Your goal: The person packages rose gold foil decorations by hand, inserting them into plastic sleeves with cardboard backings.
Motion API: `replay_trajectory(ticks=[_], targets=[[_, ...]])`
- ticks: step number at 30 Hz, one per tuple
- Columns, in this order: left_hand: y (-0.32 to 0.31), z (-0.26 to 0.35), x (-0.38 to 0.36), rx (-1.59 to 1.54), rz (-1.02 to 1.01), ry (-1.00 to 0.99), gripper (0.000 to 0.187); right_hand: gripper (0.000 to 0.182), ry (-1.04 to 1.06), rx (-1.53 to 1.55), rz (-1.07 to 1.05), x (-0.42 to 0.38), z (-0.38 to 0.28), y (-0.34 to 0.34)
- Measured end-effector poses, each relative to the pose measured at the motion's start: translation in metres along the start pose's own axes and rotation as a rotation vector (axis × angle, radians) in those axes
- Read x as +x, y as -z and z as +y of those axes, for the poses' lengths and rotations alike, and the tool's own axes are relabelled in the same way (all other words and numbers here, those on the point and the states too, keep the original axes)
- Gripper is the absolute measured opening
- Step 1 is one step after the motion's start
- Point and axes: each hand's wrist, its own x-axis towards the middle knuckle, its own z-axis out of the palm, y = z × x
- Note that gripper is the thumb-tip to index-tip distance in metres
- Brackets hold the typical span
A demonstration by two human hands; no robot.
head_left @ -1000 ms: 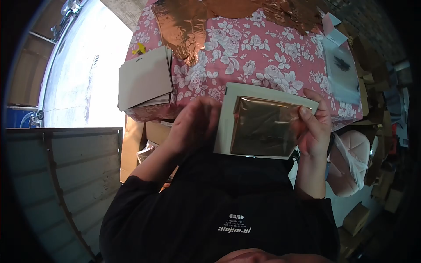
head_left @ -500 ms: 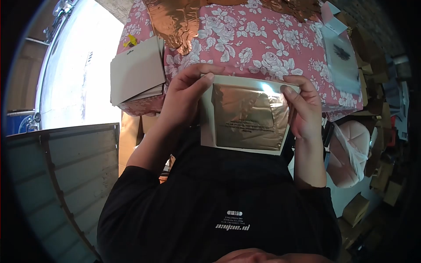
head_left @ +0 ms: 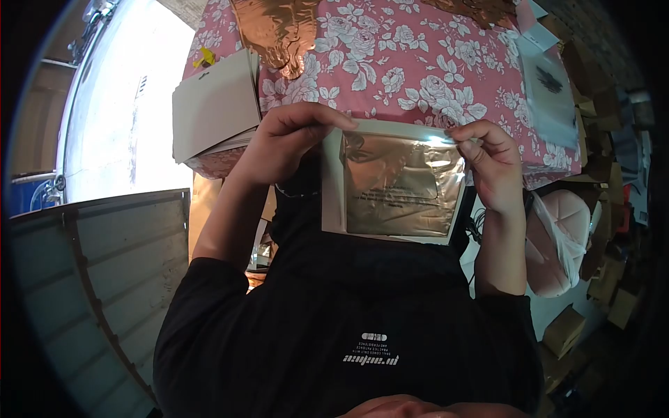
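A pale card is held up in front of my chest. Against it lies a clear plastic bag with printed lettering, and a shiny copper-coloured sheet shows through. My left hand grips the card's top left corner, index finger stretched along the upper edge; its thumb is hidden. At the top right corner my right hand pinches the edge of card and bag between thumb and fingers.
A stack of pale cards sits on the left of the flowered pink tablecloth. Copper foil lies at the back. Clear plastic bags rest at the right edge, beside a cushioned stool and cardboard boxes.
My left thumb has gone from the card's front face, and that index finger now reaches along the top edge. My right hand has shifted slightly right, and the bag's printed lettering looks clearer.
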Motion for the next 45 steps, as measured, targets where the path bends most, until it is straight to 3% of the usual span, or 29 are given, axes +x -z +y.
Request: replay_trajectory(ticks=[2, 7, 9, 11, 12, 14, 21, 23, 27, 30, 33, 35, 41, 45], targets=[[0.007, 0.001, 0.001, -0.03, -0.094, 0.046, 0.031, 0.014, -0.018, 0.007, -0.027, -0.001, 0.0, 0.003], [0.002, 0.008, 0.004, -0.125, -0.103, 0.004, 0.028, 0.019, -0.041, 0.124, -0.161, 0.0, -0.008, 0.014], [0.003, 0.011, 0.004, -0.167, -0.151, -0.032, 0.026, 0.019, -0.034, 0.172, -0.133, 0.002, -0.022, 0.002], [-0.001, 0.015, 0.004, -0.009, -0.131, -0.112, 0.02, 0.019, -0.026, 0.218, -0.102, 0.003, -0.025, 0.0], [-0.007, 0.017, 0.004, -0.009, -0.133, -0.112, 0.02, 0.017, -0.046, 0.076, -0.076, 0.003, -0.022, 0.003], [-0.022, 0.021, 0.002, 0.173, 0.094, 0.005, 0.015, 0.018, 0.017, -0.077, 0.03, 0.005, -0.024, -0.008], [-0.033, 0.035, 0.0, 0.104, 0.193, -0.029, 0.034, 0.021, -0.083, -0.14, 0.063, 0.007, -0.029, -0.006], [-0.033, 0.044, 0.003, 0.088, 0.226, 0.134, 0.045, 0.028, -0.101, -0.106, 0.064, 0.012, -0.03, -0.008], [-0.035, 0.033, 0.014, -0.151, 0.246, 0.063, 0.037, 0.034, -0.059, -0.114, 0.102, 0.023, -0.034, -0.023], [-0.033, 0.021, 0.017, -0.142, 0.259, 0.167, 0.023, 0.035, 0.004, -0.102, 0.015, 0.028, -0.037, -0.029], [-0.035, 0.034, 0.011, -0.034, 0.299, 0.234, 0.025, 0.03, -0.085, -0.106, -0.093, 0.036, -0.045, -0.028], [-0.034, 0.033, 0.007, -0.017, 0.29, 0.198, 0.026, 0.018, -0.251, -0.271, -0.224, 0.043, -0.047, -0.025], [-0.026, 0.046, -0.016, -0.015, 0.32, 0.178, 0.028, 0.01, -0.168, -0.26, -0.149, 0.05, -0.045, -0.051], [-0.009, 0.047, -0.041, -0.169, 0.291, 0.203, 0.028, 0.01, -0.235, -0.236, -0.163, 0.058, -0.039, -0.065]])
